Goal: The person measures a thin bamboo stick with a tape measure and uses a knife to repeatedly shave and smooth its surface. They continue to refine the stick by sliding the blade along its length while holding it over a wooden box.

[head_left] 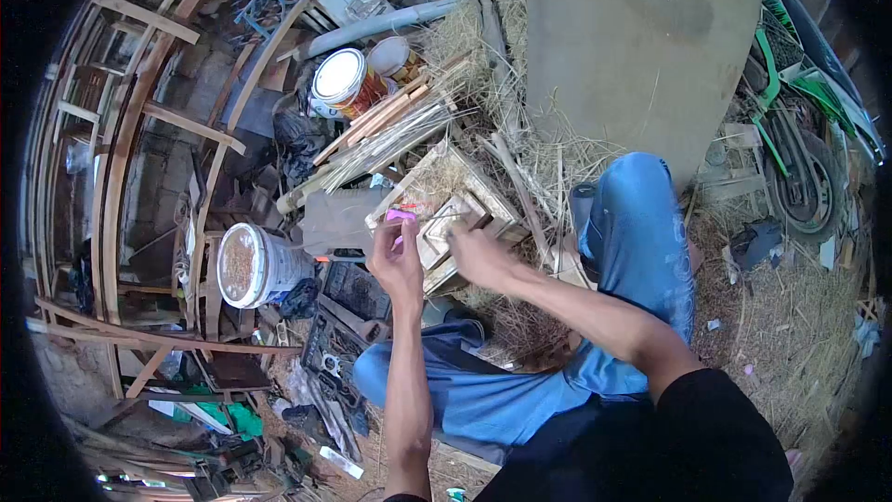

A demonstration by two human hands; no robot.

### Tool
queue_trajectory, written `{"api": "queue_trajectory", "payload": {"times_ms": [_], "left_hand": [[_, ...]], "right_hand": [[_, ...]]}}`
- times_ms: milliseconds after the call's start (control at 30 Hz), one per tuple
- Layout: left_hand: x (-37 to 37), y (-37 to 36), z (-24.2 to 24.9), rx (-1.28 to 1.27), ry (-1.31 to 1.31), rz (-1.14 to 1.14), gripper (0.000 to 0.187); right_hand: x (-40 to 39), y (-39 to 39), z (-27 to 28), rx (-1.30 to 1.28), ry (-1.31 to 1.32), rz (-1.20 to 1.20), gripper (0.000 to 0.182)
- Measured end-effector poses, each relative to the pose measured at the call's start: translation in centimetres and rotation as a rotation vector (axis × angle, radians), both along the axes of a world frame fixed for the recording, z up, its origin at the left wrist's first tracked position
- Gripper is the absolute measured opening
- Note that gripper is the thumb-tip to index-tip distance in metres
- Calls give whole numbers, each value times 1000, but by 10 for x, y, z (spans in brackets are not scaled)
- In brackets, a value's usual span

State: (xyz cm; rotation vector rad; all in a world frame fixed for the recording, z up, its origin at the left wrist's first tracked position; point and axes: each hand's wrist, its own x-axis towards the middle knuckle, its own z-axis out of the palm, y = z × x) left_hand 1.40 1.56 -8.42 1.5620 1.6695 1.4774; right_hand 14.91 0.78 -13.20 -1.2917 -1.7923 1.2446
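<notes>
Over the left side of a wooden box-like piece (492,188), my left hand (397,260) is closed round a small pink object (401,216). Just to its right is my right hand (478,256), its fingers closed above the piece; what they hold, if anything, is too small to name. A thin line seems to run between the two hands. Light shavings lie on the upper part of the wooden piece, which rests in front of my crossed legs.
A white bucket (243,266) of grains stands at the left. Beyond are paint cans (341,76), bundled thin strips (395,141) and a large grey board (641,46). Wooden frames (121,177) line the far left. A green and black bicycle-like object (799,121) lies at the right.
</notes>
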Motion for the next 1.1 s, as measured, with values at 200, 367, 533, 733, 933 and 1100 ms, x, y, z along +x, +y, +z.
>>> {"api": "queue_trajectory", "payload": {"times_ms": [200, 367, 533, 733, 933, 1100], "left_hand": [[13, -8, 11, -4, 52, 22, 12], [8, -10, 9, 45, 138, -2, 11], [11, -11, 18, -50, 127, -8, 12], [9, -5, 7, 40, 115, -59, 11], [9, -14, 18, -28, 124, -28, 11], [1, -12, 9, -77, 86, -4, 12]], "right_hand": [[0, -3, 0, 209, -12, -66, 17], [-6, -4, -16, 355, -214, -51, 23], [26, 0, -54, -223, -184, -107, 32], [16, 8, -10, 92, -186, 15, 32], [15, 6, -20, 119, -221, 6, 31], [15, 1, -53, 264, -206, -86, 26]]}}
